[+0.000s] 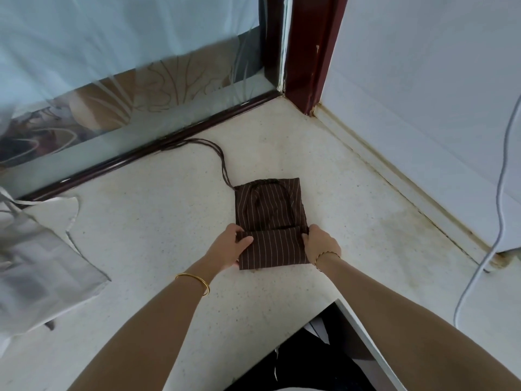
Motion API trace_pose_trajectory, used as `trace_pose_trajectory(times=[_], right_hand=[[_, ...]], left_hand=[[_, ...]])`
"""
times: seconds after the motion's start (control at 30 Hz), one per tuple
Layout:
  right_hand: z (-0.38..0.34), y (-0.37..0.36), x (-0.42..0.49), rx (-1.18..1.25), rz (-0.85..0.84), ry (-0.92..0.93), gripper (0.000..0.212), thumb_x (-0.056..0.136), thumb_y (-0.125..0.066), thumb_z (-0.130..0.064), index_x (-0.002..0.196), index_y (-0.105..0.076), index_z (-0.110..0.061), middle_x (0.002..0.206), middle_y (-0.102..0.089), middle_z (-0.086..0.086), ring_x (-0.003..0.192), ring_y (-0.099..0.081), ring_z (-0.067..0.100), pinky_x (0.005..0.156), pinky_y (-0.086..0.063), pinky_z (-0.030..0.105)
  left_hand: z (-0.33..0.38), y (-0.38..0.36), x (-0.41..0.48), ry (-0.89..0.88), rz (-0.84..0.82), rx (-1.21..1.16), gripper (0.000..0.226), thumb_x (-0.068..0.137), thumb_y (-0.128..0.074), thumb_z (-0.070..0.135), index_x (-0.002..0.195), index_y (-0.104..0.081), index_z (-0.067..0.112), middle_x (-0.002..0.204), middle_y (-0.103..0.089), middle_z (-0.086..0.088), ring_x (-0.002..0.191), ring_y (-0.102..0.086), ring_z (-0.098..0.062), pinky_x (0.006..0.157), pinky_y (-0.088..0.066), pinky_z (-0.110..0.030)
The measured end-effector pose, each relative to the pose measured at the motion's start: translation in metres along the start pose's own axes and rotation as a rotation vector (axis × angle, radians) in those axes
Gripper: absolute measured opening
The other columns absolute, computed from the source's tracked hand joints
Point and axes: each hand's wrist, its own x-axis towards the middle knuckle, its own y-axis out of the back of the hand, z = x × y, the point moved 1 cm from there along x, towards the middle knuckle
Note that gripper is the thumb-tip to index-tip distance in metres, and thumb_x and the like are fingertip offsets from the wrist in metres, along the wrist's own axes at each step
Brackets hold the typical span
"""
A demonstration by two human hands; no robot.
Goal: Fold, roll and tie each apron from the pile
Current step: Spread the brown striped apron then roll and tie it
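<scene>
The striped apron (270, 221) is gripped at its near fold by the left hand (229, 245) and right hand (321, 242); fingertips are hidden underneath.

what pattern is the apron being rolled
Dark brown apron with thin pale pinstripes, in the head view.

Premises appear domestic: a corner of a lived-in room in a home, not a commercial or industrial site. Evidence follows. A pale speckled desk (158, 210) sits against a window (84, 52) with a dark reddish-brown wooden frame (307, 52); paint on the frame is chipped near its base. A sheer curtain with a brown leaf pattern (135, 88) hangs behind the glass. The adjoining wall (423, 80) is plain white. The joint (394, 179) between desk and wall shows yellowed staining and grime. A white cable (499, 193) hangs loose down the wall. Pale grey fabric (36, 258) lies heaped at the desk's left side.
</scene>
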Motion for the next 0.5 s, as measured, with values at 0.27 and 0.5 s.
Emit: trace_pose_trajectory(times=[0.27, 0.5], right_hand=[[-0.0052, -0.0063, 0.0000, -0.035, 0.181, 0.042, 0.008, 0.096, -0.045, -0.013, 0.100, -0.037, -0.012, 0.088, -0.048, 0.003, 0.059, -0.046, 0.015, 0.050, -0.039, 0.026], [0.0010, -0.0066, -0.0019, -0.306, 0.360, 0.510, 0.030, 0.065, -0.071, 0.006, 0.091, -0.066, -0.008, 0.091, -0.059, 0.006, 0.080, -0.055, 0.022, 0.062, -0.048, 0.030]], left_hand=[[-0.0012, -0.0055, 0.0075, -0.115, 0.040, 0.139, 0.045, 0.094, -0.054, 0.027, 0.134, -0.039, 0.013, 0.135, -0.044, -0.009, 0.118, -0.048, -0.023, 0.097, -0.042, -0.029], [0.0044, -0.0058, 0.0039, -0.463, 0.262, 0.645, 0.029, 0.088, -0.061, 0.028, 0.114, -0.052, 0.018, 0.123, -0.045, -0.002, 0.115, -0.041, -0.019, 0.099, -0.039, -0.030]])
